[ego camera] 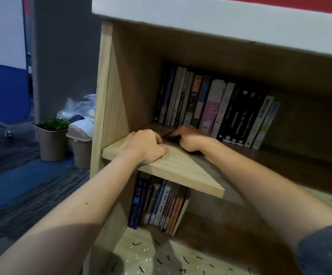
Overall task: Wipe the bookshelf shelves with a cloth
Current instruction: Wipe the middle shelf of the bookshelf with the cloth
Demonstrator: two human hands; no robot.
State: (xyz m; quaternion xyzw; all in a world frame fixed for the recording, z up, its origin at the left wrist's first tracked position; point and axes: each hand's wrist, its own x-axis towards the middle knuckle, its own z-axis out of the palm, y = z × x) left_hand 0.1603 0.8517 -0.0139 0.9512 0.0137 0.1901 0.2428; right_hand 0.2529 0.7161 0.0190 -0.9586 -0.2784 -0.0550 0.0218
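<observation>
A light wooden bookshelf fills the view, with its middle shelf board (183, 171) in front of me. My left hand (144, 145) rests on the front left part of that board, fingers curled over the wood and holding nothing. Just to its right, deeper in the shade, my right hand (189, 137) presses a small dark cloth (170, 138) onto the shelf, its fingers curled over it. A row of upright books (216, 110) stands close behind my right hand at the back of the shelf.
Below, a second row of books (159, 203) leans on the lower shelf. A white top slab (220, 18) overhangs the case. Left of the bookshelf on the carpet stand a potted plant (52, 139) and a small lidded bin (80, 143).
</observation>
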